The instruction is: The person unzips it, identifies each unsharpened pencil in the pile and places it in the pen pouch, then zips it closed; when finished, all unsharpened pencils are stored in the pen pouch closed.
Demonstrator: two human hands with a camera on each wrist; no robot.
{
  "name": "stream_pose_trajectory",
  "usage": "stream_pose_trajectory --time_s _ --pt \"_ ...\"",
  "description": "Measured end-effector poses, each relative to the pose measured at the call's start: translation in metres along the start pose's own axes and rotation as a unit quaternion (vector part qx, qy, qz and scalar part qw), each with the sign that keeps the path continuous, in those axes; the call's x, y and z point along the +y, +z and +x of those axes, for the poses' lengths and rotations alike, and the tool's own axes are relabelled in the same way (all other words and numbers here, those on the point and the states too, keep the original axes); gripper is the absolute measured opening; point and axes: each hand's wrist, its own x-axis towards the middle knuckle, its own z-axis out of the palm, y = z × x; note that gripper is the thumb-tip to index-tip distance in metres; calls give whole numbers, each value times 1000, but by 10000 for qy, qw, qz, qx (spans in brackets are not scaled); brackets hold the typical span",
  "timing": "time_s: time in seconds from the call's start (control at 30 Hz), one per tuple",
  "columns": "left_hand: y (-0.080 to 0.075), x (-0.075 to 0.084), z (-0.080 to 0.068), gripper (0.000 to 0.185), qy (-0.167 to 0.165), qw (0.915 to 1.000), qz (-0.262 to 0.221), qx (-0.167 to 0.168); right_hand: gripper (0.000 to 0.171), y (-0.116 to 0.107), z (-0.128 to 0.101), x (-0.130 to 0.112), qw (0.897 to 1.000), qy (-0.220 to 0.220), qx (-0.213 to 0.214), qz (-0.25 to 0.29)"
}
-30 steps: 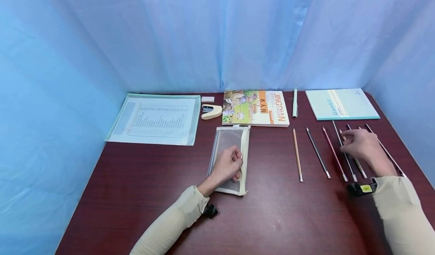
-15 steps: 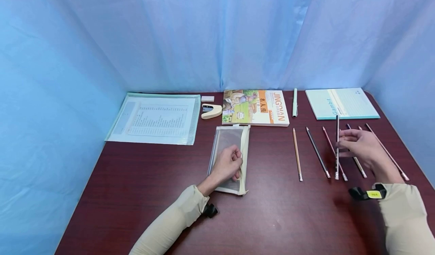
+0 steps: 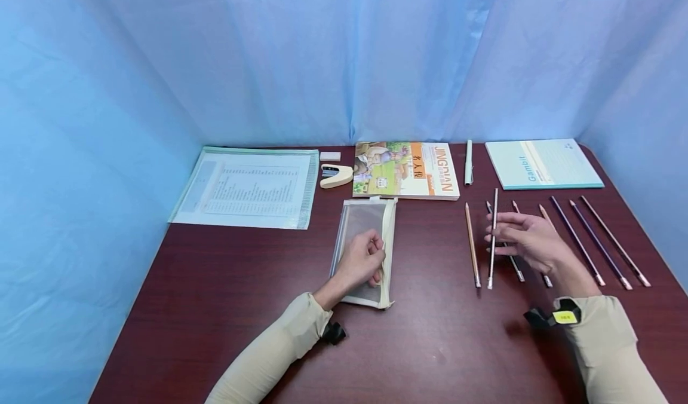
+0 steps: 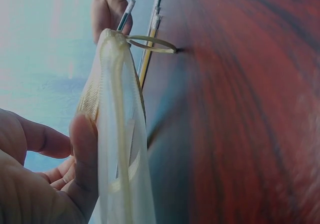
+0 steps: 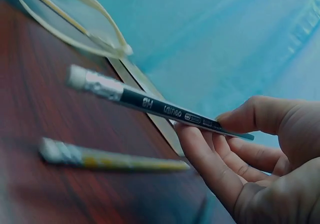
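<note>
A mesh zip pencil case point(image 3: 388, 272) with a cream edge lies mid-table in the head view. My left hand point(image 3: 360, 260) pinches its rim between thumb and fingers, and the mouth gapes. Through its side in the right wrist view, a pencil point(image 5: 62, 14) shows inside. My right hand point(image 3: 529, 239) holds a dark pencil point(image 5: 165, 108) with a white eraser end between thumb and fingers, raised above the row. The eraser end points towards the pencil case. Below it lies a yellow pencil point(image 3: 473, 242), nearest to the case. The right hand partly covers other pencils.
Several more pencils point(image 3: 577, 239) lie in a row at the right. Along the back are a document pouch point(image 3: 247, 189), an eraser point(image 3: 330, 156), a stapler point(image 3: 337, 177), a book point(image 3: 398, 171), a pale green pen point(image 3: 468, 164) and a notebook point(image 3: 543, 165). Blue curtains point(image 3: 269, 63) surround the table.
My right hand has picked up the dark pencil from the row and carried it left, towards the pencil case. The left hand has stayed at the case's rim.
</note>
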Motion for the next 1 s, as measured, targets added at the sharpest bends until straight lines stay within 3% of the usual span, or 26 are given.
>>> stream_pose_trajectory --time_s 0.33,0.57,0.67,0.8,1.0 --pt "0 0 1 7 -8 10000 24 -17 26 59 25 18 9957 687 -582 -216" --pt "0 0 1 7 46 10000 1 17 54 103 51 32 9873 1229 -876 -491" --pt "-1 0 1 5 36 10000 20 24 57 118 61 37 9852 1334 -948 -517" --pt "-1 1 1 5 19 10000 60 19 58 133 72 40 9853 1392 -866 -475" --pt "-1 2 0 6 6 9999 109 19 54 149 83 41 9915 1241 -212 -329"
